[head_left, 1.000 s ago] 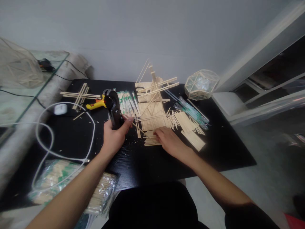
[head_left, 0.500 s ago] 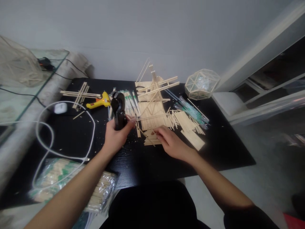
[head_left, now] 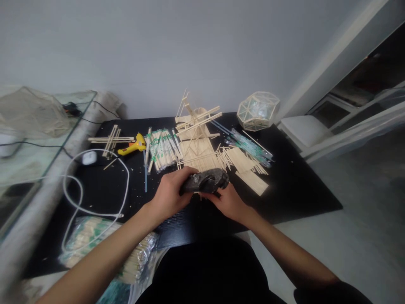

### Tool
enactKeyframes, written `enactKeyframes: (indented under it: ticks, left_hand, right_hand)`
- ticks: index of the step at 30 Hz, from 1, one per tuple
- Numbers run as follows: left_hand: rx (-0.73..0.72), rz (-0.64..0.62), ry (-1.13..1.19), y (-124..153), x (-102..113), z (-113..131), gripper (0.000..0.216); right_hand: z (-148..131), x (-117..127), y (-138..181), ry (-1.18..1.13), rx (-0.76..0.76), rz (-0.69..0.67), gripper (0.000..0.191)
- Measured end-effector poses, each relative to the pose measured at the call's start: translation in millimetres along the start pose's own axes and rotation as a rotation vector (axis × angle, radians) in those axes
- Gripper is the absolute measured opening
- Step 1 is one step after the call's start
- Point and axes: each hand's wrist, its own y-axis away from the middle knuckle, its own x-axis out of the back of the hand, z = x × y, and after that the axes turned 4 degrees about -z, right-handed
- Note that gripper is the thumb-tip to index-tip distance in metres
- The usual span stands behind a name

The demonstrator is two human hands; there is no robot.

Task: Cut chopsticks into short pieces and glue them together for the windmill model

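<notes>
My left hand (head_left: 172, 192) is closed round the handles of a black plier-like hand tool (head_left: 205, 180), which lies sideways above the front of the work. Close against the tool's head is my right hand (head_left: 229, 202), its fingers pinched together. The tool and the fingers hide what the right hand grips. Just beyond both hands sits a model of thin wooden sticks (head_left: 202, 152) with a flat base and a raised frame at its back. Short loose sticks (head_left: 225, 158) and thin wooden boards (head_left: 253, 181) lie to its right.
A yellow glue gun (head_left: 134, 145), crossed sticks (head_left: 110, 140) and wrapped chopsticks (head_left: 162, 147) lie left on the black table (head_left: 303, 181). A white cable (head_left: 126, 185) loops there, above a bag of sticks (head_left: 91, 232). A many-sided stick frame (head_left: 257, 110) stands back right.
My left hand has swung the black tool rightward and down, from upright to sideways. The tool now meets my right hand, which has shifted slightly right and lower. The view has turned a little.
</notes>
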Motion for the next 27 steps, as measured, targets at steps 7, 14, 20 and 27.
enactKeyframes:
  ticks: [7, 14, 20, 27]
  left_hand:
    - [-0.049, 0.023, -0.038, -4.4, -4.8, 7.8, 0.036]
    - [-0.053, -0.007, 0.028, 1.0, -12.1, 5.3, 0.036]
    - [0.098, -0.001, 0.116, 15.5, -25.4, -4.6, 0.024]
    - [0.183, 0.016, 0.165, 21.3, -33.8, -9.0, 0.014]
  right_hand:
    - [5.5, -6.7, 4.2, -0.126, -0.026, 0.112, 0.006]
    - [12.5, -11.8, 7.6, -0.082, 0.014, 0.118, 0.008]
    - [17.4, -14.8, 8.7, -0.053, 0.069, 0.102, 0.01]
    - [17.6, -12.9, 7.6, 0.0, 0.031, 0.033, 0.008]
